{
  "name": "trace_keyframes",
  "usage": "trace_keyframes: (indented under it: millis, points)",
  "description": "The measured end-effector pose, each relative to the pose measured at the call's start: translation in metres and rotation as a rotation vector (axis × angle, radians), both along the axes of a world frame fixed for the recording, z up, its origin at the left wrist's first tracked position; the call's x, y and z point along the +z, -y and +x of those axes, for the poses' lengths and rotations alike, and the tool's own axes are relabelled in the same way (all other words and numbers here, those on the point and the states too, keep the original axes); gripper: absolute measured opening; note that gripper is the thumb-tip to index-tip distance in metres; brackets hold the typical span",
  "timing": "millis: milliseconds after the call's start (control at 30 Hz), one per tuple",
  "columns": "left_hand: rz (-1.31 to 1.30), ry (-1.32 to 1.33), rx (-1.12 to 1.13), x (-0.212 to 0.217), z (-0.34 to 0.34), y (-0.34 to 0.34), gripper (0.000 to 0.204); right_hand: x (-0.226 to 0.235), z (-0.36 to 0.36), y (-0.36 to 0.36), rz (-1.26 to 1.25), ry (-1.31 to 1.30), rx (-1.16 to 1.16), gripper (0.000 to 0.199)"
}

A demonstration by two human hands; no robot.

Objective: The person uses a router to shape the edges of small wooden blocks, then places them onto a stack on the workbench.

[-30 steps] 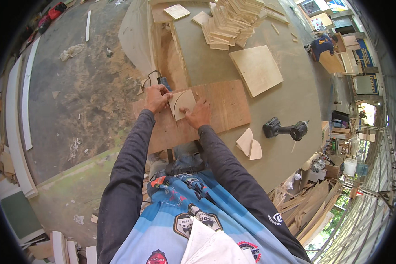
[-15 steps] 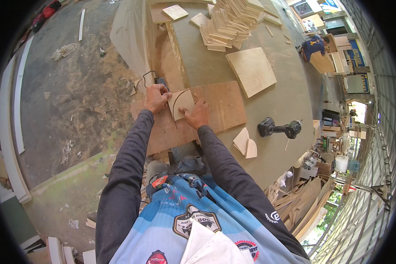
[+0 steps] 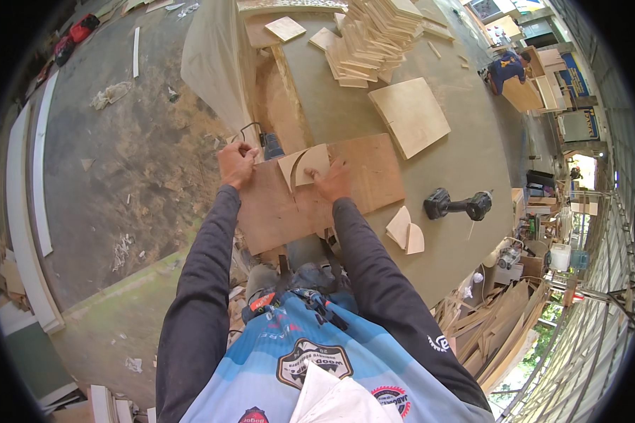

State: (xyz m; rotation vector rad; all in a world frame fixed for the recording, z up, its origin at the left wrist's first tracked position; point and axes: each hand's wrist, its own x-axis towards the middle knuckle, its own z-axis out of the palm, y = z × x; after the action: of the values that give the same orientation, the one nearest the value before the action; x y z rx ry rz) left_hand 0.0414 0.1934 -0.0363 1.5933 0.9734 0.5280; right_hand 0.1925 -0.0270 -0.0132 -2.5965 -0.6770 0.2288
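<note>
Wood piece (image 3: 316, 158) sits grasped by my right hand (image 3: 334, 182); my left hand (image 3: 238, 166) curls its fingers, whether holding anything I cannot tell.

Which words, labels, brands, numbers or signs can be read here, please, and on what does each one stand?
Lettering is located here, not copied out:
Blue shirt, black-edged badge: bold lettering, partly covered.
Shirt, round red badge: small lettering.
Shirt, dark red badge: lettering, cut off below.
Shirt near the waist: marks too blurred.
Right sleeve: white emblem, lettering blurred.
Distant blue banner: too small.
Wooden piece at right hand: none seen.
</note>
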Motion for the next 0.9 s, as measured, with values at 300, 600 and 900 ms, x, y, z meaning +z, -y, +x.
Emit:
trace_keyframes:
  millis: [300, 600, 900]
  points:
    - [0.028, 0.059, 0.325, 0.003, -0.094, -0.028, 0.017, 0.021, 0.013, -0.016, -0.029, -0.041, 0.002, 0.094]
    - [-0.152, -0.063, 0.604, -0.087, -0.331, 0.020, 0.017, 0.027, 0.037, -0.043, -0.129, -0.086, 0.129, 0.098]
    - [-0.625, -0.439, 0.850, -0.164, -0.507, 0.167, 0.016, -0.047, 0.073, -0.065, 0.017, -0.036, -0.172, 0.069]
